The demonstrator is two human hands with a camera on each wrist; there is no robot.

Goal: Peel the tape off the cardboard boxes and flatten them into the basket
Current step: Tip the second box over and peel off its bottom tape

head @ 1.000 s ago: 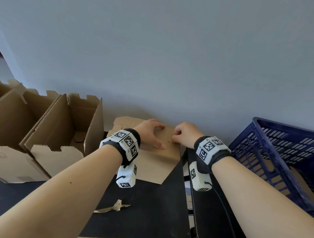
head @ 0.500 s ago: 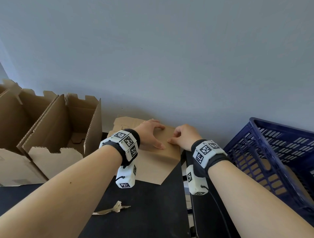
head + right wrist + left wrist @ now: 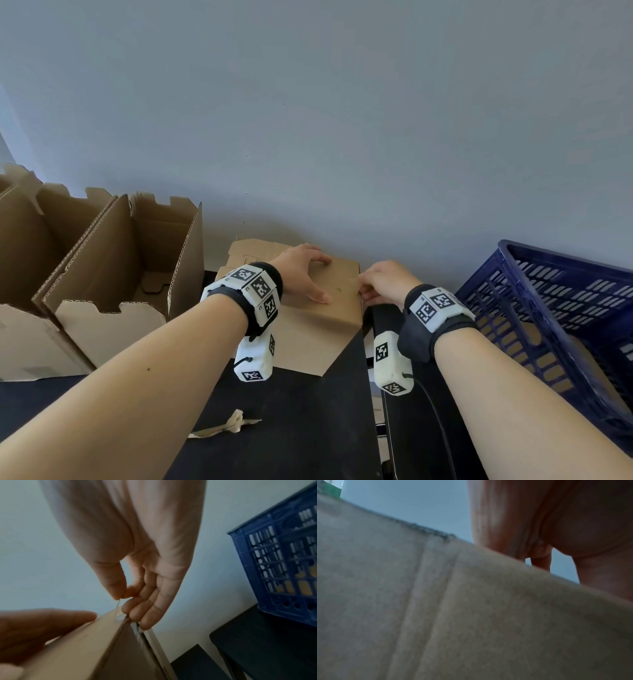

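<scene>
A closed brown cardboard box (image 3: 318, 329) stands on the black table against the wall. My left hand (image 3: 305, 274) lies flat on its top, fingers spread and pressing down; the left wrist view shows only blurred cardboard (image 3: 453, 615) and the palm. At the box's right top edge my right hand (image 3: 380, 284) pinches a thin strip of clear tape (image 3: 118, 605) between thumb and forefinger, lifted slightly off the box corner (image 3: 120, 618). The other right fingers rest against the box's side. The blue plastic basket (image 3: 561, 308) stands to the right, with brown cardboard showing through its slots.
Two open cardboard boxes (image 3: 130, 274) stand at the left on the table. A crumpled strip of peeled tape (image 3: 226, 426) lies on the black table (image 3: 291, 428) near me. A gap separates this table from the dark surface under the basket (image 3: 257, 642).
My right hand has slid right, from the box's top to its right edge, and now pinches the tape end. The left hand stays pressed on the top.
</scene>
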